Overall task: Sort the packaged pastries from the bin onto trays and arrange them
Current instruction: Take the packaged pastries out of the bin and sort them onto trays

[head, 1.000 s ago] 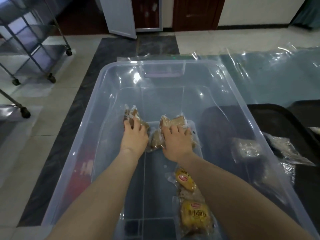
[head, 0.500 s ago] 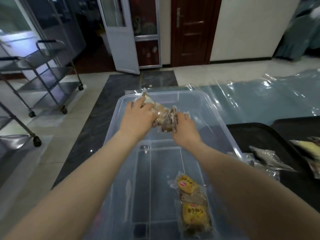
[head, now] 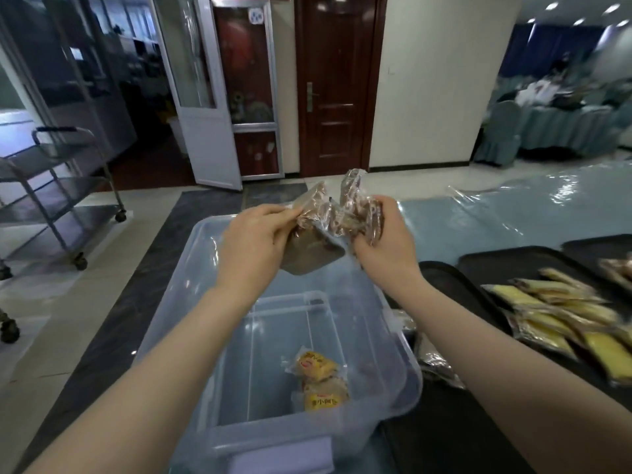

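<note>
Both hands up over the clear bin point(head: 191, 278): left hand point(head: 254, 246) grips a brown packaged pastry point(head: 309, 249), right hand point(head: 384, 242) clutches crinkled wrappers point(head: 355, 213), possibly two. Below them, yellow pastries point(head: 318, 381).

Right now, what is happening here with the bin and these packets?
A person is sorting packaged pastries. The left hand and the right hand each grip brown pastry packets, held up above the clear plastic bin. Two yellow packets lie on the bin's bottom. To the right, a black tray already carries a row of long yellow packets. The brown packets are not yet on any tray.
</note>
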`<state>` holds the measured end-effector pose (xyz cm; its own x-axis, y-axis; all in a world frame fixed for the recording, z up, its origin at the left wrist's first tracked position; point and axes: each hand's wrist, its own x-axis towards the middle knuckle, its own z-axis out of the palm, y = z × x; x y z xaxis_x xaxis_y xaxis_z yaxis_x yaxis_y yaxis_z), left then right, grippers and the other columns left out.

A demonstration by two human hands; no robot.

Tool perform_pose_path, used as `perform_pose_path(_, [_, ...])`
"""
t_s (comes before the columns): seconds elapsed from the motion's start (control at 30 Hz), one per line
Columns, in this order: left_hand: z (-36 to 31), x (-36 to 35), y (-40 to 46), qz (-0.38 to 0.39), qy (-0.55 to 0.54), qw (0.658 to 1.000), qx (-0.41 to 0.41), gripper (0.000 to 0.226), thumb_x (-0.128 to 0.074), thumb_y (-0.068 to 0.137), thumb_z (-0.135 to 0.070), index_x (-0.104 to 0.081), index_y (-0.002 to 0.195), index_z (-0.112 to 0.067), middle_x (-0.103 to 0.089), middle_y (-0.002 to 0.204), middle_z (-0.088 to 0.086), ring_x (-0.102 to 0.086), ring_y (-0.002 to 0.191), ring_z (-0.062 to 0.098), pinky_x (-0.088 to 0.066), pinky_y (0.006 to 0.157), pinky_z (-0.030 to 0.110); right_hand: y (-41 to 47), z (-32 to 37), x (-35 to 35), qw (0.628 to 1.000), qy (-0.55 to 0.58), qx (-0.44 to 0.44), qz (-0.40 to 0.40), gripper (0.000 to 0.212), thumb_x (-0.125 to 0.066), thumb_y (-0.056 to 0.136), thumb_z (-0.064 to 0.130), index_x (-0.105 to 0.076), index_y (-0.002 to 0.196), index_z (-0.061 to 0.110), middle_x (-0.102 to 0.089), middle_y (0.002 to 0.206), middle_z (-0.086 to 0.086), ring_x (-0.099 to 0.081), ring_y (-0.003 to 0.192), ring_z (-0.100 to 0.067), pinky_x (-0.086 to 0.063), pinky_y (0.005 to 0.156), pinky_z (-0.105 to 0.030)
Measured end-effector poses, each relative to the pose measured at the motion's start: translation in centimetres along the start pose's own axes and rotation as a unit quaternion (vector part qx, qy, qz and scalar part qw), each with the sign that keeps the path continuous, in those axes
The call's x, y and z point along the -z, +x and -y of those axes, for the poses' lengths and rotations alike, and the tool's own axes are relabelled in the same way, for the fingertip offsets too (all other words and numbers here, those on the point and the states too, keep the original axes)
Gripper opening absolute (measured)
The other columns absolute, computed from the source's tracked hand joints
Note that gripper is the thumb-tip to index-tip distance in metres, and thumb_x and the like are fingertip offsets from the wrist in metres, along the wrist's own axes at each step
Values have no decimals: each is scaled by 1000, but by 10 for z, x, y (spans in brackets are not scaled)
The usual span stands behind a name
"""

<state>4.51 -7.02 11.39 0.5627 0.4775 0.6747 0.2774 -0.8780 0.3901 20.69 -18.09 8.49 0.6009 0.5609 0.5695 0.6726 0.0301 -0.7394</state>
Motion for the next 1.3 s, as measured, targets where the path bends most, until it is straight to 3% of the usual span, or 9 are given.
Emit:
perform_pose_path(0.17, [-63,-48,7,14,-60,998,-12,27,-54,93,-21,-66,117,-27,-66,113,-5,-56,103,14,-41,83,26,-11,-29,76,1000,-2,-11,-14,44,-72,80,14,-43,96,44,-56,95,15,-52,87,11,-38,67,-2])
perform_pose_path(0.4, [-150,-147,17,72,3,993,-97,25,-54,94,-22,-67,115,-26,-69,109,2,-59,99,25,-44,80,34,-20,-117,174,996,-52,-60,29,36,-66,75,39,-43,103,40,-54,96,19,-53,88,4,-35,66,-13])
perform_pose_path(0.7, [-177,-269,-26,193,29,981,-11,29,-50,96,-22,-62,121,-28,-65,119,-2,-57,108,19,-43,86,30,-41,-249,211,981,-109,-109,115,35,-70,74,25,-49,100,36,-56,95,16,-56,92,-10,-40,69,-21])
perform_pose_path(0.83, [-173,-302,-77,198,65,978,-34,34,-67,82,-7,-68,114,-20,-68,109,7,-63,100,26,-50,86,38,-75,-289,202,967,-153,-106,173,34,-70,76,35,-49,104,36,-53,104,19,-51,102,-8,-42,80,-23])
perform_pose_path(0.9, [-170,-319,-103,203,71,976,-45,39,-71,78,-4,-67,115,-16,-68,111,9,-64,103,28,-51,87,40,-95,-308,198,945,-199,-128,225,53,-71,74,37,-47,121,31,-49,125,10,-47,119,-15,-42,98,-34])
perform_pose_path(1.0, [-165,-336,-133,301,49,952,17,49,-44,95,-26,-36,143,-24,-39,147,2,-31,138,18,-22,114,37,-121,-325,195,900,-205,-184,336,96,-72,70,50,-19,147,33,-15,156,7,-9,146,-24,-12,117,-53])
perform_pose_path(1.1, [-158,-342,-149,421,24,902,87,70,-36,92,-42,5,148,-33,1,159,0,10,140,9,14,110,33,-129,-331,193,850,-212,-198,441,123,-66,60,71,11,150,38,18,159,7,23,143,-18,13,111,-55])
perform_pose_path(1.2, [-154,-335,-140,530,43,840,107,102,-56,80,-52,20,145,-29,19,156,3,20,140,19,16,109,39,-125,-330,195,818,-234,-180,493,130,-62,54,81,19,148,39,27,157,4,29,140,-17,18,108,-55])
perform_pose_path(1.3, [-154,-319,-122,536,27,837,108,121,-67,71,-58,22,145,-26,24,154,3,25,140,22,13,112,47,-112,-311,201,842,-202,-171,469,129,-59,54,83,12,150,36,22,157,8,27,141,-17,15,110,-55])
